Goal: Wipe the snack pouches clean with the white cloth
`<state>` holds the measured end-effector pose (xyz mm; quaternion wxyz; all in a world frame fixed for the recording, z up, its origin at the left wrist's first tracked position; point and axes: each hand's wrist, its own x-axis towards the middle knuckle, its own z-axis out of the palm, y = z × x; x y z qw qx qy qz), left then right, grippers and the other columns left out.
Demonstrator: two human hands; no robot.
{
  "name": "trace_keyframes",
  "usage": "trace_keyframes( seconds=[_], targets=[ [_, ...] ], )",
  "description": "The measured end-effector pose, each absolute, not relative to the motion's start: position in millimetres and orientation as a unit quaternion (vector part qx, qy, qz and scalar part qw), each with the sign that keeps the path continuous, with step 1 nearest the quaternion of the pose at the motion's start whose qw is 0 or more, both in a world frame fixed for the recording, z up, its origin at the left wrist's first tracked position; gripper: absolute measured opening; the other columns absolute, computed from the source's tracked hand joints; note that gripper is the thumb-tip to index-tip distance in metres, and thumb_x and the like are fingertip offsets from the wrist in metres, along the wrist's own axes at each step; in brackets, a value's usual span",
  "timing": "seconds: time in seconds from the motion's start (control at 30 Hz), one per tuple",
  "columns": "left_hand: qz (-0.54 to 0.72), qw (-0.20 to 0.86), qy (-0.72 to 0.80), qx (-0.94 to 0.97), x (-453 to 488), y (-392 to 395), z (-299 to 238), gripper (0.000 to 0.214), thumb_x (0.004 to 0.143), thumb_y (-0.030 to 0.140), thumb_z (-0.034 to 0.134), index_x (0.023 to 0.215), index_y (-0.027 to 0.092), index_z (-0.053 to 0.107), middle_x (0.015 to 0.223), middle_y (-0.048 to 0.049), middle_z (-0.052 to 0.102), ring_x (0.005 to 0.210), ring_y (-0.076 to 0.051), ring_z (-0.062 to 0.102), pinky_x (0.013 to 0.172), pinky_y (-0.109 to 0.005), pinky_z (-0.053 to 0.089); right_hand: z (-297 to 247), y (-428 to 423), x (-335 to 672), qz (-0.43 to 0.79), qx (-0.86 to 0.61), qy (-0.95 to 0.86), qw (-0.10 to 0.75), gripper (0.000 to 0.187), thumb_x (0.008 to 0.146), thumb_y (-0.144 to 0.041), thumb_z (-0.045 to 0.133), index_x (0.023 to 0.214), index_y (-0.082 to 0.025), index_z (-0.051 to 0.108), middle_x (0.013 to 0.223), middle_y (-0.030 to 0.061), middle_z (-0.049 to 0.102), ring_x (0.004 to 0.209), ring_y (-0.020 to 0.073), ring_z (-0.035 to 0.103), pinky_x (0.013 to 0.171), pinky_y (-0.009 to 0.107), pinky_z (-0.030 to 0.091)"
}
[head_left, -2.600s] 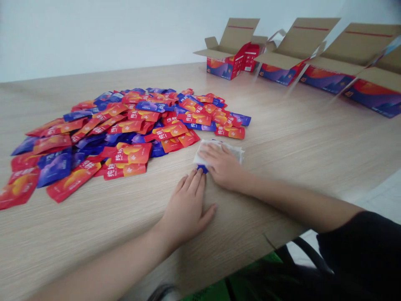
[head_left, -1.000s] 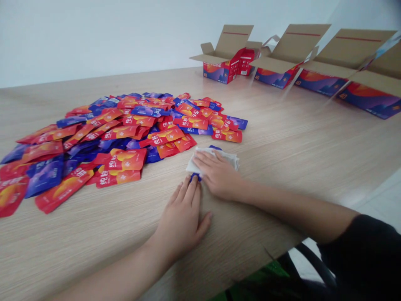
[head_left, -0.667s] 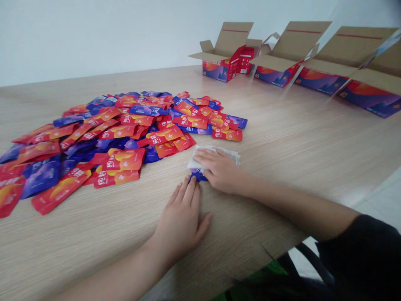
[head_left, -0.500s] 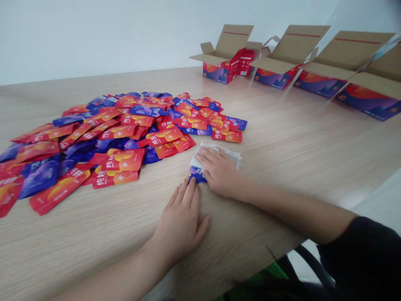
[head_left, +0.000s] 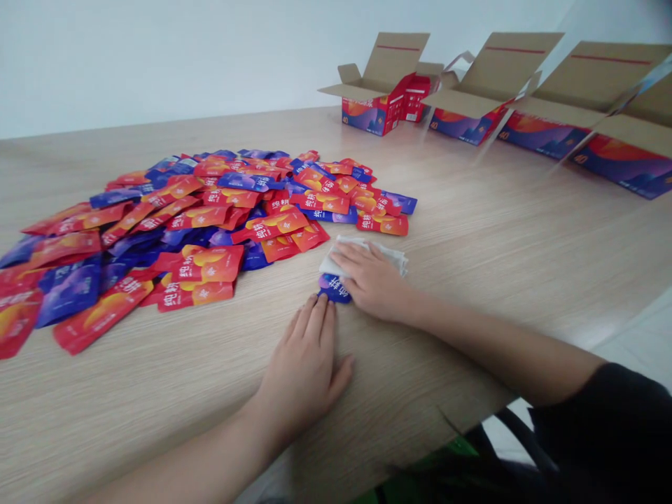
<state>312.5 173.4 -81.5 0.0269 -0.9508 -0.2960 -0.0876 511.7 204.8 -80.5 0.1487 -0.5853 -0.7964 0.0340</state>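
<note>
A small blue pouch with white characters lies on the table, partly covered by a folded white cloth. My right hand holds the cloth from above, its fingers laid over the top and pressing it onto the pouch. At the pouch's near end, my left hand rests palm down with fingers stretched out; the fingertips touch the pouch's narrow tip and the thumb is apart. Beyond both hands spreads a heap of red pouches and blue pouches.
Several open cardboard boxes with red and blue printing stand in a row at the back right, flaps raised. Behind them is a white wall. The table's near edge runs at lower right.
More of the blue pouch's print shows beside the cloth, which my right hand has shifted slightly. My left hand stays at the pouch's tip. The view has tilted a little.
</note>
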Motion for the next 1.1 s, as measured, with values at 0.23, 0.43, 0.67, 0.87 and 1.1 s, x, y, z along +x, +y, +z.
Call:
trace_keyframes(
  seconds=[0.23,0.43,0.67,0.87,1.1],
  targets=[
    [-0.082,0.012,-0.298,-0.951,311.5,174.1,-79.8,0.066,0.088,0.041,0.050,0.133,-0.007,0.050,0.139,-0.0312,0.052,0.133,-0.042,0.046,0.106,-0.053,0.046,-80.3,199.2,499.0,0.021,-0.535,-0.830,0.155,0.049,0.098,-0.025,0.034,0.143,-0.010,0.049,0.154,0.0126,0.042,0.146,0.0240,0.030,0.122,0.046,0.016],
    [-0.086,0.003,-0.295,-0.952,310.7,175.2,-82.9,0.069,0.090,0.043,0.048,0.136,-0.008,0.045,0.142,-0.0322,0.048,0.136,-0.042,0.044,0.107,-0.053,0.046,-79.2,205.8,507.5,0.016,-0.630,-0.760,0.162,0.051,0.096,-0.025,0.038,0.143,-0.006,0.048,0.153,0.0175,0.042,0.144,0.0284,0.034,0.119,0.051,0.023],
    [-0.079,-0.007,-0.309,-0.948,311.1,173.4,-83.7,0.070,0.089,0.043,0.049,0.138,-0.006,0.043,0.143,-0.0309,0.047,0.136,-0.041,0.043,0.108,-0.052,0.045,-76.8,206.0,504.4,0.050,-0.591,-0.787,0.169,0.052,0.097,-0.026,0.040,0.144,-0.008,0.047,0.155,0.0138,0.040,0.145,0.0238,0.032,0.121,0.043,0.021],
    [-0.078,-0.009,-0.306,-0.949,311.6,173.1,-81.2,0.064,0.089,0.041,0.049,0.132,-0.006,0.049,0.139,-0.0321,0.051,0.133,-0.042,0.047,0.107,-0.054,0.045,-77.7,201.7,499.1,0.057,-0.527,-0.831,0.171,0.051,0.096,-0.025,0.037,0.143,-0.008,0.049,0.154,0.0116,0.043,0.145,0.0212,0.031,0.122,0.041,0.019],
    [-0.085,0.023,-0.299,-0.950,311.0,173.3,-81.6,0.066,0.088,0.042,0.048,0.134,-0.006,0.048,0.140,-0.0315,0.051,0.133,-0.041,0.048,0.105,-0.052,0.047,-76.0,204.0,503.8,0.035,-0.592,-0.789,0.161,0.056,0.095,-0.026,0.038,0.146,-0.004,0.043,0.156,0.0159,0.037,0.146,0.0256,0.030,0.121,0.045,0.020]
  ],
)
